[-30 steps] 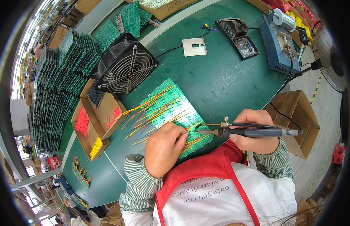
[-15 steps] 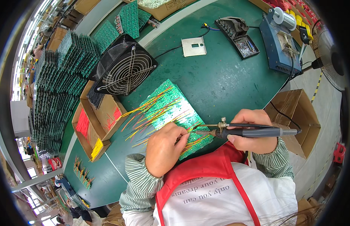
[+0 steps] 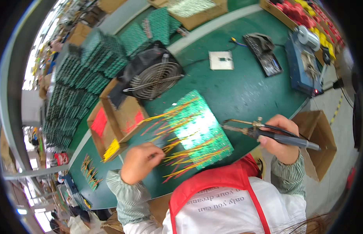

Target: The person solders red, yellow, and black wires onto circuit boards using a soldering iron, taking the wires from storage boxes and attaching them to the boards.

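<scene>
A green circuit board (image 3: 197, 130) lies on the green table (image 3: 244, 89) in front of me, with several yellow and red wires sticking out of its left and lower sides. My left hand (image 3: 141, 162) rests at the board's lower left and pinches a thin yellow wire (image 3: 170, 147) among the wire ends. My right hand (image 3: 282, 137) grips a soldering iron (image 3: 275, 134) by its dark handle. The iron's tip points left and hovers just off the board's right edge.
A black fan with a wire grille (image 3: 152, 78) stands behind the board. Open cardboard boxes with red and yellow wires (image 3: 115, 124) sit to the left. Stacks of green boards (image 3: 87, 74) fill the far left. A blue soldering station (image 3: 302, 64) and a brown carton (image 3: 318, 136) are right.
My left hand has slid left off the board to its lower left corner. My right hand has drawn the soldering iron to the right, away from the board's surface.
</scene>
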Motion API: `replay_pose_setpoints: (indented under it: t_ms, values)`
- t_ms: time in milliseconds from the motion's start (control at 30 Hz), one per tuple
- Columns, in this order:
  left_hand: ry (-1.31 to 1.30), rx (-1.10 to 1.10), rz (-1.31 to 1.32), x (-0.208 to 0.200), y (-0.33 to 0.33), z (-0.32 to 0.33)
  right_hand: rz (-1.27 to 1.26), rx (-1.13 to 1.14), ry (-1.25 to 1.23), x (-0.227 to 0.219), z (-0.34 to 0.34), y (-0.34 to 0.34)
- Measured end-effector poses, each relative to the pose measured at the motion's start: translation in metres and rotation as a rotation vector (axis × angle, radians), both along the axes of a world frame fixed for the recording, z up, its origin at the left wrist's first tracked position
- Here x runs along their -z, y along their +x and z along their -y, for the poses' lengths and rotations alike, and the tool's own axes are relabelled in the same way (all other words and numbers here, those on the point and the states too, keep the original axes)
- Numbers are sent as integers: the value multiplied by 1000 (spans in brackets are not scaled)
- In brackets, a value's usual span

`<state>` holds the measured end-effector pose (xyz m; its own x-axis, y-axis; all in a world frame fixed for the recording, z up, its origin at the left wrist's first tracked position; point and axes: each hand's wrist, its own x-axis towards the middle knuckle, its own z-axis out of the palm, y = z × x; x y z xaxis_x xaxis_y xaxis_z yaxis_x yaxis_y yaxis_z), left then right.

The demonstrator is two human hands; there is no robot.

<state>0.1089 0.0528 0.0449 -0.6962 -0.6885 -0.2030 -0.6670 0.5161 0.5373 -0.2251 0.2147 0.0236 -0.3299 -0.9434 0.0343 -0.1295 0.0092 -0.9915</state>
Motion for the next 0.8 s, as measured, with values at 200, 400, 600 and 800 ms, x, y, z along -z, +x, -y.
replay_pose_setpoints:
  t_ms: [200, 400, 600, 800]
  values:
    - [-291, -365, 136, 8, 67, 75, 109, 35, 62, 3, 15, 10]
    - [-639, -340, 292, 67, 36, 144, 14, 119, 121, 16, 23, 3]
    - [-736, -292, 259, 93, 18, 181, 167, -214, 502, 71, 46, -133]
    - [-582, -334, 360, 92, 46, 186, 311, -153, 571, 59, 88, -55]
